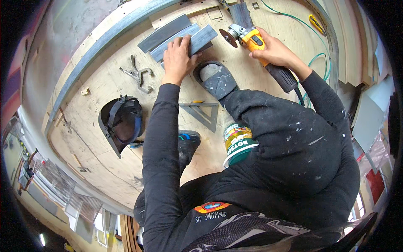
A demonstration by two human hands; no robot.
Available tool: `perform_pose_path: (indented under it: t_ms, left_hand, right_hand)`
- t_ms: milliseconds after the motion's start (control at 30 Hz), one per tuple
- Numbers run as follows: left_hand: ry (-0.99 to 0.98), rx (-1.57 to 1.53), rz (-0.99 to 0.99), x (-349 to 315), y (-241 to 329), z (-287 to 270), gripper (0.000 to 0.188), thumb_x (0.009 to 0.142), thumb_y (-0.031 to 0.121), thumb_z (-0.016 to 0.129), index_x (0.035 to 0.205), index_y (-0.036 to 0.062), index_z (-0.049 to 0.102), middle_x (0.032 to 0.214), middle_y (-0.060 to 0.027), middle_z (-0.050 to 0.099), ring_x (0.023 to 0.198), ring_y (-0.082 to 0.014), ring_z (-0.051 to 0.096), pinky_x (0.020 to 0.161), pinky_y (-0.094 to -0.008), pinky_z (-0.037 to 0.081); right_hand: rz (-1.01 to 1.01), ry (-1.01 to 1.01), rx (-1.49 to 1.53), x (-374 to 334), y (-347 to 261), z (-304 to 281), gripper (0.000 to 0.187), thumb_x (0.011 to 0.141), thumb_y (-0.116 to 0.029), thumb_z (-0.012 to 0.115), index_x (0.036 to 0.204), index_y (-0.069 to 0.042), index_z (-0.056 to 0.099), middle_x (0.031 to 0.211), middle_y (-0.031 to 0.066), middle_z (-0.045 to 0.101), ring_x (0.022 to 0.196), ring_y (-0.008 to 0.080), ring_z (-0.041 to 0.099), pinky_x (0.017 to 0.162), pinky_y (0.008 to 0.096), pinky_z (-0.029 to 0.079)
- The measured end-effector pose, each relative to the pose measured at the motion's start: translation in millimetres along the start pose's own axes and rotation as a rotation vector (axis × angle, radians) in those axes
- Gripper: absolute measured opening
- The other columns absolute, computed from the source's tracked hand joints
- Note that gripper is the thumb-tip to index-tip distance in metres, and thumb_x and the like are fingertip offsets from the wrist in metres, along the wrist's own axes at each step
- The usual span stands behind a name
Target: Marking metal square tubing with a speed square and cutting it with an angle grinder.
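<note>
My right hand (275,49) is wrapped around a yellow and black angle grinder (254,40). The grinder's thin brown disc (228,38) points left, apart from the metal. My left hand (178,61) lies over several short grey metal bars, its fingers curled over the edge of the nearest metal bar (205,38). Behind it, side by side, are a bluish bar (184,36) and a darker one (165,33). The toe of my dark shoe (219,82) is just below the bars. Whether the disc is spinning cannot be told.
On the plywood lie a locking clamp (138,74), a welding helmet (121,124), a triangular square (203,116) and a yellow cutter knife (316,24). A plastic tub (239,145) stands by my leg. A thin green hose (325,63) curls at right. A curved metal strip (84,69) borders the board.
</note>
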State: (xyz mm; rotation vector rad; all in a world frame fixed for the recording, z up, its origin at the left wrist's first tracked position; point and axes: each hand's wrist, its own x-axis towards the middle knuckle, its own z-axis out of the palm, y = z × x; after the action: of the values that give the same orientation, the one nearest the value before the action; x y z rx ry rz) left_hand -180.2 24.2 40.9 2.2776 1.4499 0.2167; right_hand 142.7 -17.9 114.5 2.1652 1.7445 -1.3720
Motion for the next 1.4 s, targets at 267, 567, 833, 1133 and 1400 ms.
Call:
perform_pose_path:
  t_ms: [267,567,833,1133,1400]
  left_hand:
    - [0.004,0.039,-0.005,-3,5,-2,0.064,0.076,0.032,0.081,0.133,0.0137,0.058,0.121,-0.0094,0.063,0.107,-0.0333,0.06,0.084,-0.0463,0.053]
    - [0.014,0.041,-0.006,-2,6,1,0.064,0.077,0.034,0.081,0.133,0.0149,0.058,0.122,-0.0076,0.063,0.108,-0.0324,0.06,0.084,-0.0467,0.053]
    - [-0.031,0.054,-0.042,-3,7,-3,0.065,0.079,0.035,0.078,0.136,0.0129,0.056,0.125,-0.01,0.061,0.11,-0.0347,0.059,0.088,-0.0462,0.053]
    - [0.023,0.037,-0.031,-2,7,2,0.062,0.076,0.032,0.081,0.132,0.0152,0.059,0.121,-0.0066,0.063,0.108,-0.0324,0.06,0.085,-0.0469,0.053]
    - [-0.257,-0.266,-0.103,13,-18,-7,0.059,0.091,0.046,0.068,0.135,0.0063,0.062,0.117,-0.0195,0.064,0.115,-0.037,0.06,0.092,-0.0459,0.05]
  right_hand:
    - [0.002,-0.015,-0.051,7,-28,-2,0.102,0.076,-0.042,0.076,0.157,-0.004,0.027,0.124,0.0282,0.063,0.11,0.0375,0.066,0.095,0.0391,0.052]
    - [-0.1,0.088,-0.044,21,-22,7,0.102,0.076,-0.044,0.075,0.156,-0.002,0.026,0.118,0.0289,0.065,0.105,0.0368,0.068,0.091,0.0396,0.054]
    - [-0.11,0.09,-0.039,17,-35,4,0.104,0.077,-0.045,0.075,0.156,0.0,0.024,0.122,0.0311,0.063,0.106,0.0384,0.068,0.092,0.0396,0.053]
    - [-0.126,0.104,-0.054,10,-2,26,0.104,0.075,-0.043,0.073,0.154,0.004,0.024,0.111,0.0334,0.067,0.098,0.0426,0.07,0.087,0.0432,0.056]
    - [-0.087,0.133,0.093,-12,-13,17,0.105,0.075,-0.045,0.076,0.155,0.0,0.027,0.117,0.0309,0.066,0.105,0.0411,0.068,0.09,0.0427,0.054]
